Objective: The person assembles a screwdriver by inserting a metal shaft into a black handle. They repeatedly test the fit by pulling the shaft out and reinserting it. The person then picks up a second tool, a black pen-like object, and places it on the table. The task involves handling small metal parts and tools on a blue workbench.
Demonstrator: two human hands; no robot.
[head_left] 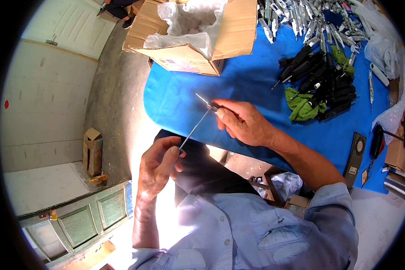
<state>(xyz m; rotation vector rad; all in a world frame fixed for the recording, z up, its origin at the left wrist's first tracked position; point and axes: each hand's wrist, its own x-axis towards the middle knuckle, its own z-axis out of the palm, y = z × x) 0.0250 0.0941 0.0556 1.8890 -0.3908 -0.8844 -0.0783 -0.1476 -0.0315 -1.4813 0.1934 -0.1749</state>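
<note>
A thin, straight metal rod (194, 129) spans both hands: left hand (157, 167) pinches its lower end, right hand (240, 122) pinches the upper, over the blue-clothed counter (247, 81) edge.

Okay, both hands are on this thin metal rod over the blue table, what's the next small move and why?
Probably steady the thin metal rod with the left hand and work its far end with the right hand. The left hand pinches the near end, the right fingertips pinch a small metal piece near the far tip, and the rod hangs unsupported over the edge of the blue table.
</note>
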